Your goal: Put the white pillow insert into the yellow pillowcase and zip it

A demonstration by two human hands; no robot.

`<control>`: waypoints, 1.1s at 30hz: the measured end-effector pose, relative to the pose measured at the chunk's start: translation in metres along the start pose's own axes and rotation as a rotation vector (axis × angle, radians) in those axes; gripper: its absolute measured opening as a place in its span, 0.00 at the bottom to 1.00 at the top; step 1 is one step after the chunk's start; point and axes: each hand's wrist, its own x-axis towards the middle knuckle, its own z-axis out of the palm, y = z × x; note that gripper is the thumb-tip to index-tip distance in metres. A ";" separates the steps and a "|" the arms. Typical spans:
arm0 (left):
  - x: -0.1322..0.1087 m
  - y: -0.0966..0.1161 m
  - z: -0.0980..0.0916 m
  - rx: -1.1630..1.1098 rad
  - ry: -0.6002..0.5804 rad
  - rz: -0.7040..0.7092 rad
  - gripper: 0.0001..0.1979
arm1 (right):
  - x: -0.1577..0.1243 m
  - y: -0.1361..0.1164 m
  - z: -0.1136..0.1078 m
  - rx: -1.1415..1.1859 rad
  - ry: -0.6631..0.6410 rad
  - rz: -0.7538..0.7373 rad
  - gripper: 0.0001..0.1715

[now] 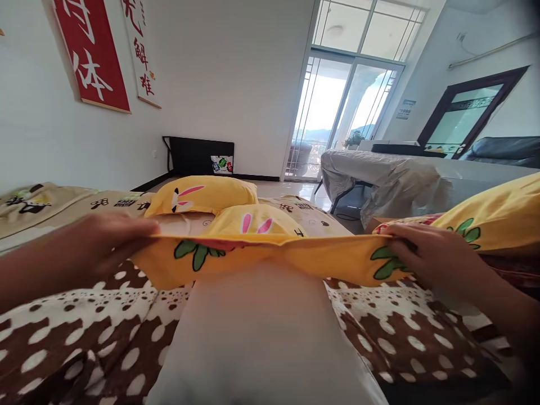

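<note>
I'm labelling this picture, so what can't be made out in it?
In the head view:
Left hand: fingers blurred.
White pillow: far end hidden by the yellow cloth, near end cut off by the bottom edge.
Middle yellow pillow: lower part hidden by the cloth.
Far-right yellow pillow: cut off by the right edge.
Wall notice: writing too small.

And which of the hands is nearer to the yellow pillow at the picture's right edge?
Right. The right hand appears just beside the yellow pillow, gripping one end of the yellow cloth; the left hand grips its opposite end, farther away.
</note>
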 end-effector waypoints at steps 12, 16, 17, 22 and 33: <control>0.195 -0.060 0.092 0.489 -0.119 -0.282 0.12 | 0.176 -0.002 0.115 -0.341 -0.303 0.176 0.18; 0.183 -0.077 0.153 0.348 -0.281 -0.399 0.09 | 0.159 -0.005 0.170 -0.221 -0.510 0.181 0.17; 0.179 -0.080 0.164 0.310 -0.326 -0.422 0.07 | 0.155 -0.006 0.179 -0.199 -0.545 0.180 0.16; 0.188 -0.075 0.181 0.119 -0.355 -0.427 0.18 | 0.165 -0.021 0.180 -0.055 -0.589 0.165 0.25; 0.211 -0.023 0.271 -0.186 -0.275 -0.436 0.22 | 0.159 -0.118 0.246 0.509 -0.494 0.101 0.29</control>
